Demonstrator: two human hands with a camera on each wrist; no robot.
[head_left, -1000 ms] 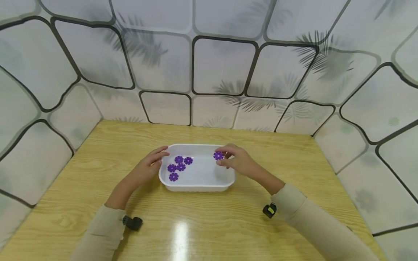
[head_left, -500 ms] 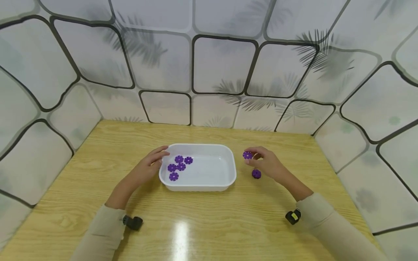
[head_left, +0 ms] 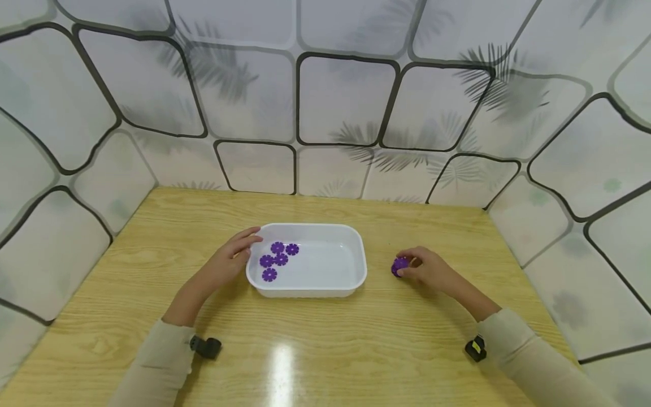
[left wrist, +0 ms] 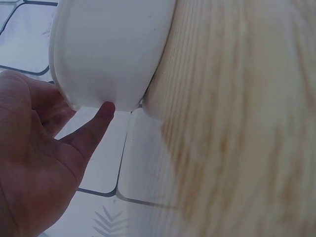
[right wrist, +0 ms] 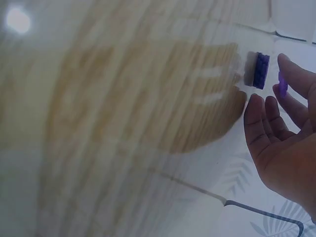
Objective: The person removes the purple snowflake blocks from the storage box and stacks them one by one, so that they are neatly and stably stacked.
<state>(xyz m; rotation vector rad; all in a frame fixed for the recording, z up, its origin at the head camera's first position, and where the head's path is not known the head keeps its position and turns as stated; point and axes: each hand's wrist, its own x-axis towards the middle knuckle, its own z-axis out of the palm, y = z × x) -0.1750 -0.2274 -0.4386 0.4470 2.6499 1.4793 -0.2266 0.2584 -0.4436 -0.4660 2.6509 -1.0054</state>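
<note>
My left hand [head_left: 231, 260] holds the left end of a white plastic tray [head_left: 305, 293], fingers over its rim; in the left wrist view the tip of a digit presses the tray's outer wall [left wrist: 113, 54]. My right hand [head_left: 432, 271], right of the tray, pinches a purple notched flower-shaped plastic disc [right wrist: 282, 85] between thumb and finger. Close by that disc, a short stack of purple discs [right wrist: 261, 70] stands on the table. In the head view the held disc overlaps the stack. Several matching purple discs [head_left: 269, 275] lie flat at the tray's left side.
The tray stands on a wood-grain table [head_left: 325, 350]. Patterned panels [head_left: 346, 102] rise behind the table and along both sides. Each wrist wears a black camera, the left camera [head_left: 205, 347] and the right camera [head_left: 476, 348].
My right hand has carried the disc from over the tray's right end out to the right, then down to the stack on the table. The left hand has stayed at the tray.
</note>
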